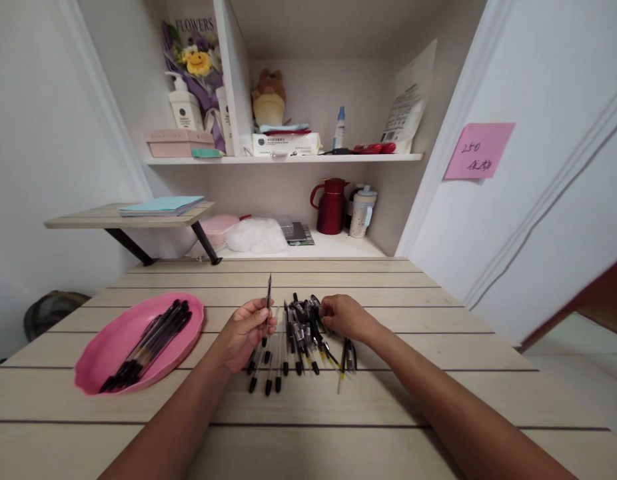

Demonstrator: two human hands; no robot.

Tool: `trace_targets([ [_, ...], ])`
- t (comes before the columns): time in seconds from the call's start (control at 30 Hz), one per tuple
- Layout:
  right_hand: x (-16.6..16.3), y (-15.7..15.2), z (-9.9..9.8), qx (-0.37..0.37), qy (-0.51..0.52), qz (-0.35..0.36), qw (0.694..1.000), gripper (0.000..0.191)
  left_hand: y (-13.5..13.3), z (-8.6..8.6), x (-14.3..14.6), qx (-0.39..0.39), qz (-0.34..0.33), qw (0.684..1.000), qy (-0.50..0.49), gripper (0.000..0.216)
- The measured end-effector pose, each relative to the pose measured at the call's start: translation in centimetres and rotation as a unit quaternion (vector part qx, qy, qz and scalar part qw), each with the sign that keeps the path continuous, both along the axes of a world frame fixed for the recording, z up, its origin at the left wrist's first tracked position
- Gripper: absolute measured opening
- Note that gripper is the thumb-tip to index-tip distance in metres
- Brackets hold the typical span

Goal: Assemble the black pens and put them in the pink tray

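My left hand pinches a pen upright, its dark tip pointing up and no cap on that end. My right hand is at the right side of a pile of pen parts, fingers curled down into it; what they grip, if anything, is hidden. Clear pen barrels with black end plugs lie side by side below my left hand. Loose refills with yellowish ends and a few black caps lie below my right hand.
A pink scalloped tray holding several black pens stands at the left. Behind the slatted table, a shelf carries a red jug, a cup and a white bag. A small raised stand bears blue paper.
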State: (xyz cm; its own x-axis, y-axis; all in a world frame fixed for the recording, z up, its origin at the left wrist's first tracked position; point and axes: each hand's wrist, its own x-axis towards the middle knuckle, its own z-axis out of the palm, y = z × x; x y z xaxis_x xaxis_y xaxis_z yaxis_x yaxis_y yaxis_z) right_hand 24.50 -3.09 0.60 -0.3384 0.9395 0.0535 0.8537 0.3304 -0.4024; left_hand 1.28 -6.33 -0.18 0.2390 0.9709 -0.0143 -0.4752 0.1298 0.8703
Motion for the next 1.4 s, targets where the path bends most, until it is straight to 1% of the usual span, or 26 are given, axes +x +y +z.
trace_targets([
  [0.13, -0.6, -0.5, 0.4, 0.012, -0.009, -0.005, 1.0, 0.015, 0.0, -0.1, 0.0, 0.001, -0.001, 1.0, 0.002, 0.02],
  [0.23, -1.2, -1.0, 0.4, 0.015, -0.036, -0.016, 0.999, 0.014, 0.0, -0.1, 0.0, 0.003, -0.004, 1.0, 0.002, 0.02],
  [0.4, -2.0, -1.5, 0.3, 0.016, -0.108, -0.058, 0.992, 0.024, 0.0, 0.1, 0.0, -0.002, -0.002, 1.0, 0.005, 0.02],
  [0.47, -2.2, -1.6, 0.1, 0.022, -0.123, -0.066, 0.99, 0.025, 0.0, 0.1, 0.1, -0.003, -0.003, 1.0, 0.006, 0.02],
  [0.63, -2.2, -1.6, -0.2, 0.014, -0.114, -0.073, 0.991, 0.02, -0.1, 0.3, 0.1, -0.002, -0.002, 1.0, 0.007, 0.02],
  [0.83, -1.7, -1.2, 0.1, 0.027, -0.06, -0.08, 0.995, 0.02, -0.2, 0.4, 0.2, -0.004, -0.004, 1.0, 0.002, 0.019],
  [0.97, -1.4, -0.8, -0.1, 0.031, -0.036, -0.053, 0.997, 0.034, -0.2, 0.3, 0.2, -0.008, -0.007, 1.0, 0.0, 0.02],
  [1.1, -1.4, -0.6, -0.4, 0.025, -0.05, -0.022, 0.998, 0.044, -0.2, 0.3, 0.2, -0.008, -0.004, 1.0, -0.001, 0.019],
  [1.2, -1.3, -0.4, -0.6, 0.028, -0.059, -0.015, 0.998, 0.044, -0.2, 0.2, 0.2, -0.006, -0.004, 1.0, 0.003, 0.019],
  [1.4, -1.2, -0.2, -0.7, 0.031, -0.079, -0.015, 0.996, 0.036, -0.1, 0.2, 0.2, -0.008, -0.007, 1.0, -0.002, 0.02],
])
